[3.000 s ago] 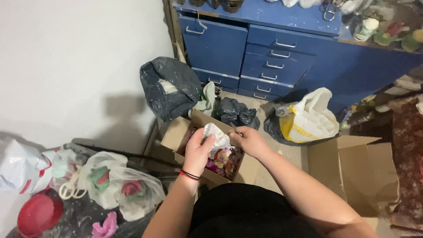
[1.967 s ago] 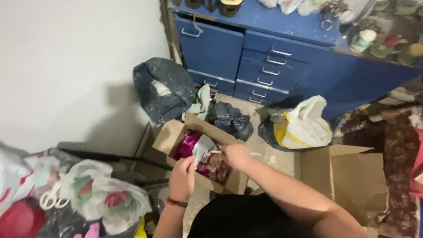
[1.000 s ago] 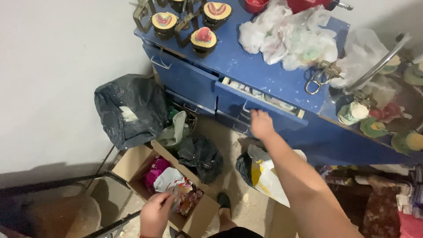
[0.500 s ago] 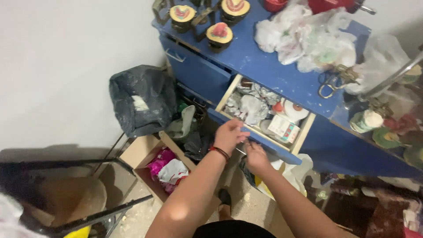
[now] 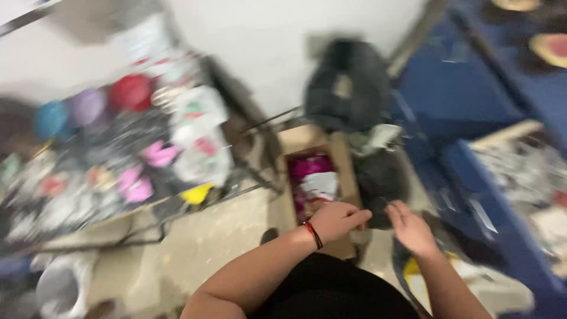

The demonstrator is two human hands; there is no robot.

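The picture is smeared by head motion. My left hand [image 5: 338, 220], with a red and black band at the wrist, hovers over the near end of an open cardboard box [image 5: 341, 155] that holds pink and white wrapped things [image 5: 314, 176]. Close to it on the right, my right hand [image 5: 410, 228] sits beside a dark bag [image 5: 383, 177]. The fingertips of both hands nearly meet. The blur hides whether either one holds anything.
An open drawer [image 5: 515, 177] full of pale clutter sticks out of the blue cabinet [image 5: 455, 88] on the right. A black sack [image 5: 347, 82] leans on the white wall. On the left stands a low metal-framed table [image 5: 195, 204] piled with bags and coloured items.
My view has swung left and down, away from the cabinet top. Both hands have come back from the open drawer to the cardboard box on the floor.
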